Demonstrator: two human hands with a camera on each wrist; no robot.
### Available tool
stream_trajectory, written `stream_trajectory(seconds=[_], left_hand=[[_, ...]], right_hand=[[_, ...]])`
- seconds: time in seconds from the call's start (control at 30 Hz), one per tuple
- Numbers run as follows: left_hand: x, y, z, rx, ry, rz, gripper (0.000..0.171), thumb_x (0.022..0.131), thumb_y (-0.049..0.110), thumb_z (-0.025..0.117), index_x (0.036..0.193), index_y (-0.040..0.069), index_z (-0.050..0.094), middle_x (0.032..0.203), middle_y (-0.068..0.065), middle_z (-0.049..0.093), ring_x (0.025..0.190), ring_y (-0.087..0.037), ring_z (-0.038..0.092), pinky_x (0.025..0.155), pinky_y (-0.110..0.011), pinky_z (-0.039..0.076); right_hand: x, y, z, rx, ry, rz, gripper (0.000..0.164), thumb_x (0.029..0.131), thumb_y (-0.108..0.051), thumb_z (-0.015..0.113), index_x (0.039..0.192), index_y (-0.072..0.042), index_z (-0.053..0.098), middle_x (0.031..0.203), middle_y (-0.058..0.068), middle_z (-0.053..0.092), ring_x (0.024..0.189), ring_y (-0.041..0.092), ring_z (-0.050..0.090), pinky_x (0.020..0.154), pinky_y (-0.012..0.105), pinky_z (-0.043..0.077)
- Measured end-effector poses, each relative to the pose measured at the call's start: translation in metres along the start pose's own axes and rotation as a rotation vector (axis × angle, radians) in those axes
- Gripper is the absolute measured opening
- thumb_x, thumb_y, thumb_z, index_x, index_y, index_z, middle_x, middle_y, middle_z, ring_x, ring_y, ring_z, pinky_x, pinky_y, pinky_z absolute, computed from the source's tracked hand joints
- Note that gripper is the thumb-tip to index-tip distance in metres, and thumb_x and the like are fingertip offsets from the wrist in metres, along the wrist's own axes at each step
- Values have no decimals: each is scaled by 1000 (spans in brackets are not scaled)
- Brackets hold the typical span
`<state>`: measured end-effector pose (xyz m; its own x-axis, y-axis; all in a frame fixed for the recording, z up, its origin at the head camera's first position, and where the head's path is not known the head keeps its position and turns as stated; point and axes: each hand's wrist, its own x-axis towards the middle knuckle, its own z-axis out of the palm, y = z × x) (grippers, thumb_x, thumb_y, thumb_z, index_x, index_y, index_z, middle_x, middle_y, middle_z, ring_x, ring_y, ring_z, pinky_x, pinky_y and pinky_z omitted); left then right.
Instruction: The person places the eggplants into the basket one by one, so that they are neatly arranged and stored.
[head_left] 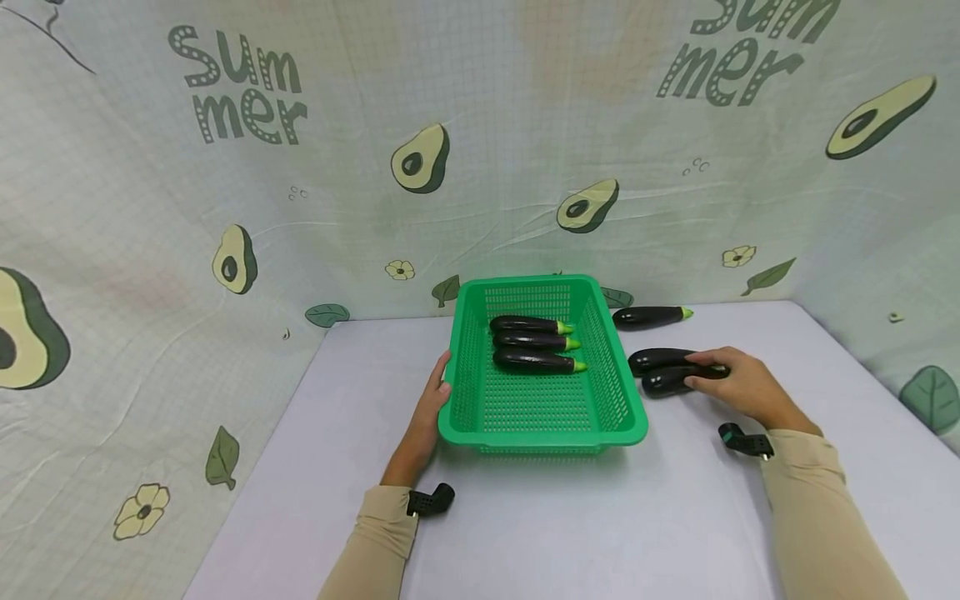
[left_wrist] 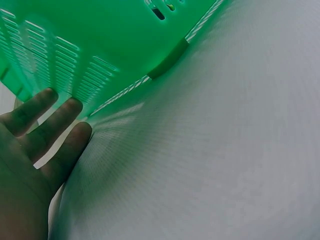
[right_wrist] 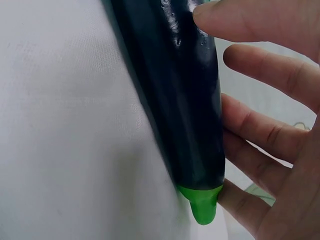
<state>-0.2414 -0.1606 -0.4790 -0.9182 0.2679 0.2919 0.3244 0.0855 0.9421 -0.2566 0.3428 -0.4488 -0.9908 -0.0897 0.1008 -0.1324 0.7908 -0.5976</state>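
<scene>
A green plastic basket point(head_left: 540, 437) stands mid-table, with three dark eggplants point(head_left: 532, 362) side by side inside it, green stem ends to the right. My left hand point(head_left: 433, 400) rests against the basket's left side; its fingers are fairly straight and touch the slotted wall point(left_wrist: 92, 75) in the left wrist view. To the basket's right, my right hand point(head_left: 738, 387) holds the nearer of two eggplants point(head_left: 663, 381) near its stem end, thumb on one side and fingers on the other. The right wrist view shows this eggplant point(right_wrist: 175, 100) close up, its green stem end point(right_wrist: 202, 205) low.
Another eggplant point(head_left: 648, 317) lies behind, near the table's back edge, right of the basket. Beyond the held one, a second eggplant point(head_left: 656, 358) lies alongside. A printed cloth point(head_left: 495, 100) hangs behind the white table point(head_left: 540, 525) and at its sides.
</scene>
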Motion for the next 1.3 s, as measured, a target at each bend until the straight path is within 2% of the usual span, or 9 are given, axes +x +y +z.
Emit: stream_trajectory(seconds=[0.57, 0.83, 1.3], left_hand=[[1, 0, 0, 3, 1, 10, 57, 107, 37, 29, 162, 28, 15, 165, 2, 14, 150, -20, 9, 117, -57, 7], [0, 0, 0, 9, 4, -5, 57, 107, 37, 30, 161, 32, 16, 165, 4, 15, 150, -19, 11, 116, -58, 8], [0, 1, 1, -8, 3, -4, 59, 106, 39, 30, 162, 29, 16, 165, 1, 14, 150, -21, 10, 116, -58, 7]], right_hand=[[-1, -6, 2, -31, -26, -26, 57, 89, -37, 76, 130, 0, 64, 135, 32, 52, 127, 51, 42, 101, 68, 31], [1, -4, 4, -42, -67, -11, 65, 87, -41, 77, 132, 3, 61, 137, 35, 48, 127, 54, 40, 101, 69, 30], [0, -1, 5, -60, -53, -85, 51, 88, -21, 77, 130, 2, 62, 133, 34, 52, 127, 55, 41, 101, 68, 31]])
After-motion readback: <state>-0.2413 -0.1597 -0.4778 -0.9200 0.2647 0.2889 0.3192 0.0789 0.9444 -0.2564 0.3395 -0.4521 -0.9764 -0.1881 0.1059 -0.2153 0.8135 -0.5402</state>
